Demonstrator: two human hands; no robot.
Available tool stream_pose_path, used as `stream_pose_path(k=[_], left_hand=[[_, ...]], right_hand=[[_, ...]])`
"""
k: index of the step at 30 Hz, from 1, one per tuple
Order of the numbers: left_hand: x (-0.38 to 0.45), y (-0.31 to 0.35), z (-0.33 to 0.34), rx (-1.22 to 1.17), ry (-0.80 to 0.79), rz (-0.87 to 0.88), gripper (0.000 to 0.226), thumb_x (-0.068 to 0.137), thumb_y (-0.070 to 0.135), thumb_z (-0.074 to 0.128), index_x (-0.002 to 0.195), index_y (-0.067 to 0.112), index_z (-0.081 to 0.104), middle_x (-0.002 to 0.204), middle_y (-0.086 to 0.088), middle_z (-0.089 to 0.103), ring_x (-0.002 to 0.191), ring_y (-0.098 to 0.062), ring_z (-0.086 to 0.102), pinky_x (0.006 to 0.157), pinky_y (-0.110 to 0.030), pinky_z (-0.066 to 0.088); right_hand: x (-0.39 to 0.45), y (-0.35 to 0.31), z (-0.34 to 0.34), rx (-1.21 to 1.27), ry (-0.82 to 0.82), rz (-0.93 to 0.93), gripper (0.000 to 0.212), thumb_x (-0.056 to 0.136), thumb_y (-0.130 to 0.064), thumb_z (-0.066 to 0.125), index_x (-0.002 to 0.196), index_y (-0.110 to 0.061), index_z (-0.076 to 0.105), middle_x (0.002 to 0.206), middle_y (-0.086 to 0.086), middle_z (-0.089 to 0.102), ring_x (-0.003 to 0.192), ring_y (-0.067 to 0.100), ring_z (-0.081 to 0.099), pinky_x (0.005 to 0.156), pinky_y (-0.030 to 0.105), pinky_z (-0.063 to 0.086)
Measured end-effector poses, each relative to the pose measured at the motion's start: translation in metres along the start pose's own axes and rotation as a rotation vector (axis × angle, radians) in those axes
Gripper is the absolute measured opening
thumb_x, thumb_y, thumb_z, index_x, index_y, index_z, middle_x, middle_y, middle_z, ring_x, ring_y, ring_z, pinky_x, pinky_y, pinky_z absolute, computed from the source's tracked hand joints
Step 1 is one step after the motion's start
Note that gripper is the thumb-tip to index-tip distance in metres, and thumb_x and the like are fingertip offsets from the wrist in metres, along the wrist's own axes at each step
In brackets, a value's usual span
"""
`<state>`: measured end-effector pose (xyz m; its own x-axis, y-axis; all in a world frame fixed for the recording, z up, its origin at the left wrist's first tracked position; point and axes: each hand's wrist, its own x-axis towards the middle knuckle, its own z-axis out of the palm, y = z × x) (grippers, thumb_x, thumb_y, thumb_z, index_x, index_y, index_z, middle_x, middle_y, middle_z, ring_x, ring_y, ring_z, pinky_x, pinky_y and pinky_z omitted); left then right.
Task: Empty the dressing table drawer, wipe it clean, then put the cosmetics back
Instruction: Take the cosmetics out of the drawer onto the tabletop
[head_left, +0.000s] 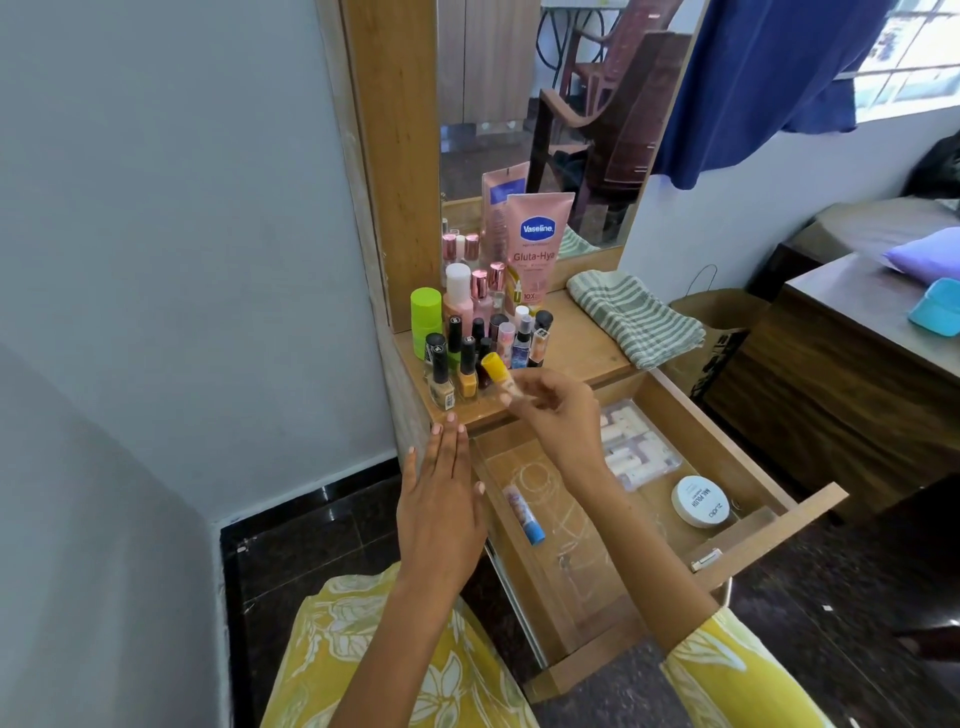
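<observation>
The wooden drawer (763, 467) of the dressing table stands pulled out. Inside lie a blue-capped lip balm (523, 513), a white round jar (700, 501) and a clear tray of small tubes (641, 453). My right hand (550, 410) pinches a yellow-capped tube (498, 375), tilted, at the front edge of the tabletop (587, 358). My left hand (441, 499) is flat with straight fingers, its fingertips at the tabletop's front left edge. Several nail polishes and bottles (467, 343) crowd the tabletop's left side, with a pink Vaseline tube (537, 249) against the mirror.
A folded striped cloth (634, 317) lies on the right of the tabletop. A mirror (545, 119) rises behind. A paper bag (717, 332) stands between the dressing table and a dark wooden unit (841, 364). The wall (182, 260) is close on the left.
</observation>
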<state>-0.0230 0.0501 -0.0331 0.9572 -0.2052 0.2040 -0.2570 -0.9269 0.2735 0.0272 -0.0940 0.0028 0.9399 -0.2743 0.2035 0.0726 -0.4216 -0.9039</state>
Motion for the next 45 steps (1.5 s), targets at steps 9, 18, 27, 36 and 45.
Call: stream_pose_path(k=[9, 18, 27, 36, 45], left_hand=[[0.001, -0.001, 0.002, -0.017, 0.006, 0.016, 0.060, 0.101, 0.030, 0.028, 0.148, 0.012, -0.004, 0.155, -0.001, -0.013, 0.144, -0.015, -0.009, 0.110, -0.033, -0.014], [0.003, 0.000, 0.008, 0.106, 0.023, 0.015, 0.064, 0.090, 0.028, 0.055, 0.144, 0.005, 0.030, 0.153, -0.009, 0.023, 0.140, -0.022, 0.026, 0.112, -0.040, 0.012], [0.002, 0.000, 0.008, 0.103, 0.031, 0.029, 0.060, 0.100, 0.031, 0.029, 0.148, 0.008, 0.000, 0.153, -0.005, -0.011, 0.145, -0.020, -0.001, 0.111, -0.036, -0.009], [0.001, 0.002, 0.003, 0.082, -0.016, 0.000, 0.060, 0.102, 0.031, 0.023, 0.147, 0.010, -0.010, 0.154, -0.004, -0.018, 0.144, -0.017, -0.011, 0.109, -0.034, -0.014], [0.001, 0.003, 0.003, -0.001, -0.004, -0.005, 0.061, 0.100, 0.030, 0.029, 0.148, 0.012, -0.004, 0.156, -0.002, -0.012, 0.144, -0.015, -0.008, 0.113, -0.034, -0.010]], right_hand=[[0.003, -0.009, -0.006, 0.041, 0.049, -0.048, 0.018, 0.074, -0.018, 0.078, 0.092, -0.016, 0.075, 0.077, -0.003, 0.068, 0.065, 0.000, 0.053, 0.057, 0.015, 0.041], [0.020, -0.012, 0.009, -0.229, -0.026, -0.146, 0.009, 0.067, -0.012, 0.071, 0.068, -0.017, 0.064, 0.073, 0.002, 0.063, 0.068, 0.012, 0.053, 0.058, 0.015, 0.037], [0.032, -0.021, 0.003, -0.343, -0.103, -0.110, 0.039, 0.071, -0.009, 0.068, 0.051, -0.023, 0.037, 0.051, -0.010, 0.037, 0.050, 0.003, 0.035, 0.049, 0.019, 0.028], [0.024, 0.005, 0.018, -0.344, -0.002, -0.108, 0.004, 0.082, -0.018, 0.070, 0.082, -0.014, 0.069, 0.072, -0.005, 0.062, 0.066, 0.009, 0.056, 0.060, 0.026, 0.045], [0.023, 0.021, -0.023, -0.117, 0.290, -0.068, 0.033, 0.069, -0.032, 0.081, 0.085, -0.007, 0.068, 0.072, -0.002, 0.063, 0.067, 0.009, 0.059, 0.063, 0.010, 0.047]])
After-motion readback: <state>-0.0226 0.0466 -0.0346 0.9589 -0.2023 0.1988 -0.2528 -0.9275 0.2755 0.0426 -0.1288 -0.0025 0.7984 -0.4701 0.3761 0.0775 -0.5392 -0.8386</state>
